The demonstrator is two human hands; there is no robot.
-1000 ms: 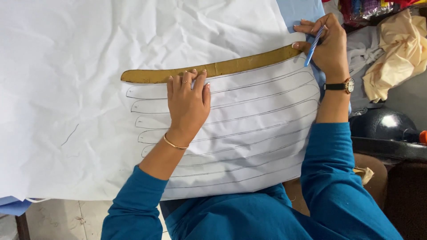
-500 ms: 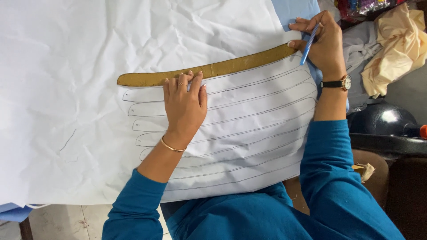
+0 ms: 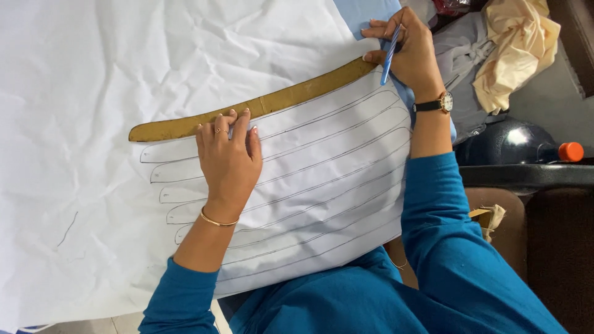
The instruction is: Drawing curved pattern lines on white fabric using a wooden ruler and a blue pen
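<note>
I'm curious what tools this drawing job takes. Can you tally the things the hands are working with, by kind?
Curved golden template strip, pressed by the left hand: 1
Blue pen, in the right hand: 1
White paper sheet: 1
Total: 3

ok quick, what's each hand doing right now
Left hand: open, fingers flat, pressing the curved gold template onto the white paper.
Right hand: closed on a blue pen at the template's end.
</note>
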